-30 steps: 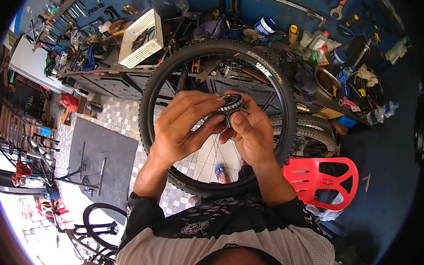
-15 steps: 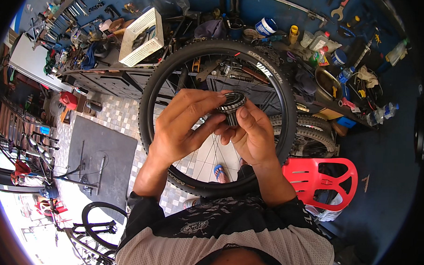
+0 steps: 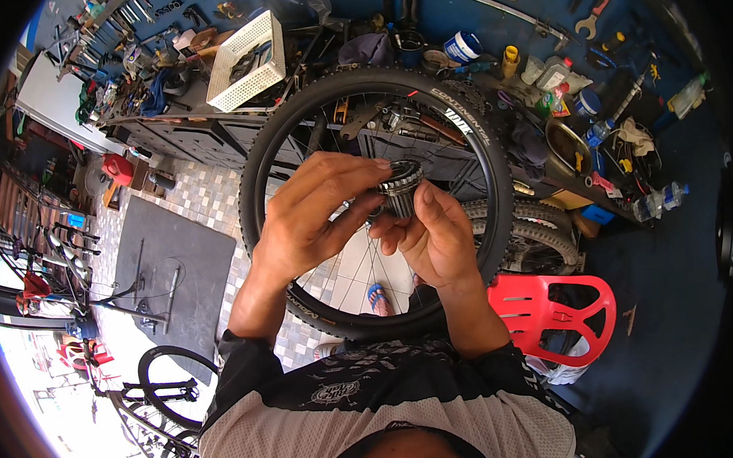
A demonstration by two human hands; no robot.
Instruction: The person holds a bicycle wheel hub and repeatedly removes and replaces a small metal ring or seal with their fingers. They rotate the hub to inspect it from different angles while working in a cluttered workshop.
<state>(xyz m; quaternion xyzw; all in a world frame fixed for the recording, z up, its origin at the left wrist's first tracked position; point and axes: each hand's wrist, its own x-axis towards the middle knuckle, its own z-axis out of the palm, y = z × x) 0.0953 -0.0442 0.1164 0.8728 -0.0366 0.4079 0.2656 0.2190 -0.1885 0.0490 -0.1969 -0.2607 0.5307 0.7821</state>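
Observation:
Above the wheel I hold a dark, splined freehub body (image 3: 400,199) with a notched ring round its open upper end. It is tilted, so that I look partly into that end. My left hand (image 3: 302,215) is closed on it from the left, fingertips at the rim and thumb low on the side. My right hand (image 3: 444,240) grips it from the right and below, thumb against its side and fingers curled underneath. Behind both hands stands a bicycle wheel (image 3: 265,161) with a black knobbly tyre. My hands mostly cover its hub.
A cluttered workbench (image 3: 224,131) runs along the far side, bearing tools, tubs, bottles and a white basket (image 3: 220,85). A red plastic chair (image 3: 525,303) is at the right, near more tyres (image 3: 536,239). On the left are a dark mat (image 3: 172,238) and bicycles.
The freehub body has turned slightly in my fingers, showing more of its splined side. My right thumb has shifted a little lower along it. Both hands still hold it.

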